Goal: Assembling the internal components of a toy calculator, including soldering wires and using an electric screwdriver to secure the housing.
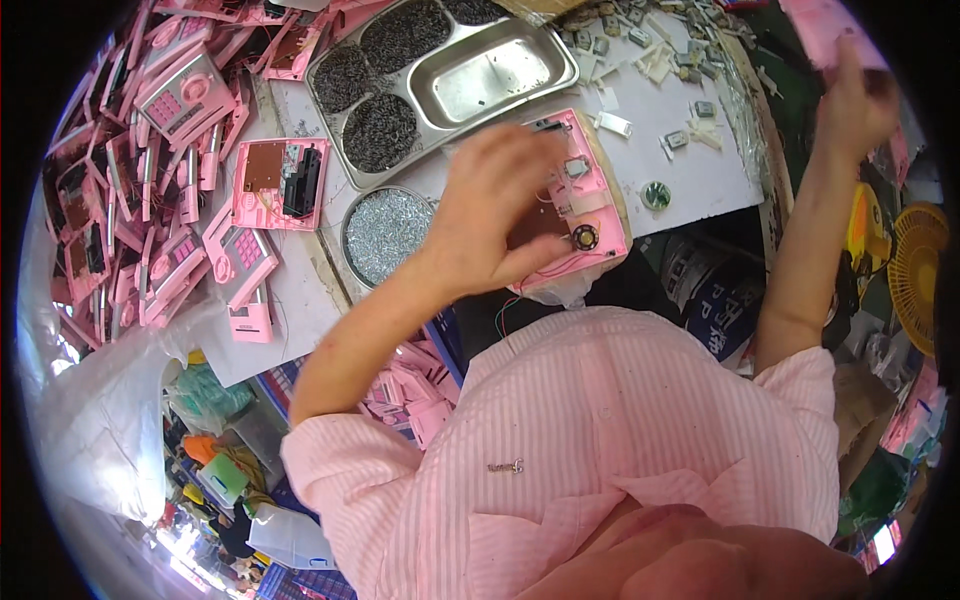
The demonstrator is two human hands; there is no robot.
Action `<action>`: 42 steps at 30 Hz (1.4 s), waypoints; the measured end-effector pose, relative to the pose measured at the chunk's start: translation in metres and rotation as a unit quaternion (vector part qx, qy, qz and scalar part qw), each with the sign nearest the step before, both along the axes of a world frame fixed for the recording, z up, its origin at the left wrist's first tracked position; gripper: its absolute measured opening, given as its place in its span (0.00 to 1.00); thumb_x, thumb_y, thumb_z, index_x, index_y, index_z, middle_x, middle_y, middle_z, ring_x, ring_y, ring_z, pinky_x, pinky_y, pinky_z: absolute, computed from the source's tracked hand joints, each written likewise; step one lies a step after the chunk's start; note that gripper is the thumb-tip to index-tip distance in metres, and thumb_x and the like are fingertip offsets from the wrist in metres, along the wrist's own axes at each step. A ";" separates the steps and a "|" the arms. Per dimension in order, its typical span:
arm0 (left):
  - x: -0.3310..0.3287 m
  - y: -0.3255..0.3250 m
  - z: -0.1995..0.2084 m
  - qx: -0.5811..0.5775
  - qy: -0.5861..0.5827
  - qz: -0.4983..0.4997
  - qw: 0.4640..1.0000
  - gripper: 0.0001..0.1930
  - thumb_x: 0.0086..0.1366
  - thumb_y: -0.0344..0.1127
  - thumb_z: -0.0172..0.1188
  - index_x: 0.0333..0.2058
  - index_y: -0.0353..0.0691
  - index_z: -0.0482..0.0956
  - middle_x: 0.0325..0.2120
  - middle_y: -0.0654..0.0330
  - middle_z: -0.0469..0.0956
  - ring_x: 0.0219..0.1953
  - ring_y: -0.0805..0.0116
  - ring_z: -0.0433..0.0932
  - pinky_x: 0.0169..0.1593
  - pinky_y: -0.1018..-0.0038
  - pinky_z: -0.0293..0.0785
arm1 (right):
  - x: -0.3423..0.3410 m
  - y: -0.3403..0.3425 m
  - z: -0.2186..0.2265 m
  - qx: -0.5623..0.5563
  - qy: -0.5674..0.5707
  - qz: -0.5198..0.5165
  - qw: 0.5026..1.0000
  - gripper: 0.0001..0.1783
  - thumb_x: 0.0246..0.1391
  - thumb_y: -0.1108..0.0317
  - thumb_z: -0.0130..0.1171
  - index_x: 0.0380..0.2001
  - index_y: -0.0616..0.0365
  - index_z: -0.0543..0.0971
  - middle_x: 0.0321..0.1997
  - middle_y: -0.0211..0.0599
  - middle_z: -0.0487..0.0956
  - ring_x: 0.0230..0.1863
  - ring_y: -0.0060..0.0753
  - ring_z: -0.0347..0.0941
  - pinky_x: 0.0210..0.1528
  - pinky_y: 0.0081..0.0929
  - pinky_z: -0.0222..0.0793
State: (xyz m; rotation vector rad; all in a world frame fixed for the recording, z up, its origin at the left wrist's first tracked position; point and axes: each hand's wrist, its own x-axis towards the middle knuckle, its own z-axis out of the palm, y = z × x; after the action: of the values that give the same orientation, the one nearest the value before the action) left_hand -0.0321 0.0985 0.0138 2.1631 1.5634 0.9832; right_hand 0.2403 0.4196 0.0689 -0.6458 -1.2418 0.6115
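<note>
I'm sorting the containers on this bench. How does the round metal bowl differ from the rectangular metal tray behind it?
The round bowl is one undivided dish; the tray is rectangular and split into compartments. The bowl is filled with shiny silver screws; the tray's smaller compartments hold dark small parts, and its largest compartment is almost bare. The bowl sits nearer the person's left hand; the tray lies farther back. Both are bare metal and rest on the white tabletop.

left hand hiding pink housing, right hand blurred

Pink-and-white pinstriped short-sleeved shirt, small metal clip at the chest, bare forearms.
</note>
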 end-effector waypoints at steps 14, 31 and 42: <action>0.048 -0.037 0.013 -0.161 -0.419 0.273 0.851 0.33 0.64 0.35 0.66 0.64 0.32 0.62 0.53 0.48 0.76 0.53 0.56 0.79 0.57 0.66 0.76 | -0.033 -0.221 -0.045 -0.367 -0.218 0.482 0.765 0.38 0.61 0.71 0.64 0.71 0.54 0.61 0.25 0.28 0.74 0.25 0.15 0.69 0.29 0.18 0.64; 0.088 -0.085 -0.026 -0.149 -0.092 0.395 0.902 0.41 0.64 0.38 0.68 0.70 0.31 0.58 0.18 0.60 0.72 0.17 0.71 0.71 0.24 0.74 0.69 | -0.028 -0.204 -0.062 -0.169 -0.560 0.422 0.692 0.35 0.56 0.68 0.66 0.68 0.44 0.72 0.14 0.34 0.65 0.16 0.30 0.62 0.26 0.29 0.62; 0.007 -0.104 -0.009 -0.131 -0.072 0.446 0.882 0.17 0.58 0.39 0.72 0.45 0.42 0.85 0.23 0.59 0.76 0.28 0.61 0.77 0.35 0.65 0.72 | -0.046 -0.170 -0.034 -0.164 -0.605 0.460 0.629 0.29 0.51 0.57 0.68 0.59 0.44 0.80 0.16 0.35 0.73 0.18 0.30 0.70 0.26 0.29 0.65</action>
State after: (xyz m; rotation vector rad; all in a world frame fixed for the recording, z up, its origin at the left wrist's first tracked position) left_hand -0.0251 -0.0057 0.0049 1.1052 2.4886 1.0268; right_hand 0.1947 0.2492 0.0351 -0.6903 -2.8763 1.3789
